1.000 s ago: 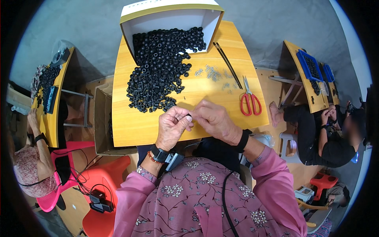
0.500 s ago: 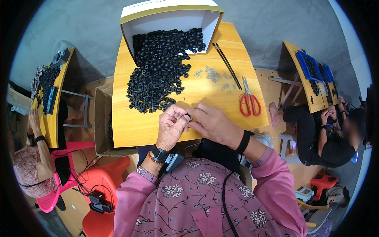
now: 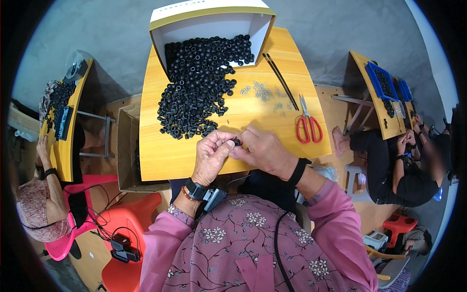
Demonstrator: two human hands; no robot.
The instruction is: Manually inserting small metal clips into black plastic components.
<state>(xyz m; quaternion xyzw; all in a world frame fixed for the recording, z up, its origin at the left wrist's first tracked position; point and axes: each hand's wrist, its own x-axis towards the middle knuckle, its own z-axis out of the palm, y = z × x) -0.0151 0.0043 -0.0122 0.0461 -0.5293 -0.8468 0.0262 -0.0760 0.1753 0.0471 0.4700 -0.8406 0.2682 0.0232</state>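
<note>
Above the near edge of the yellow table, my left hand and my right hand meet. Both pinch one small black ring-shaped part between their fingertips; its far side is partly hidden by my fingers. Just beyond my left hand spreads a heap of similar black parts, spilling out of a white box tipped on its side. Small silvery metal pieces lie scattered in the middle of the table. Scissors with red handles rest to the right of my right hand.
Two thin black sticks lie on the table near its right side. An open cardboard box stands by its left edge, near a red chair. Other people sit at tables with black parts to the left and right.
My fingers have shifted slightly around the black part, which now shows more between them. My right hand has moved a little to the left. The things on the table stay put.
</note>
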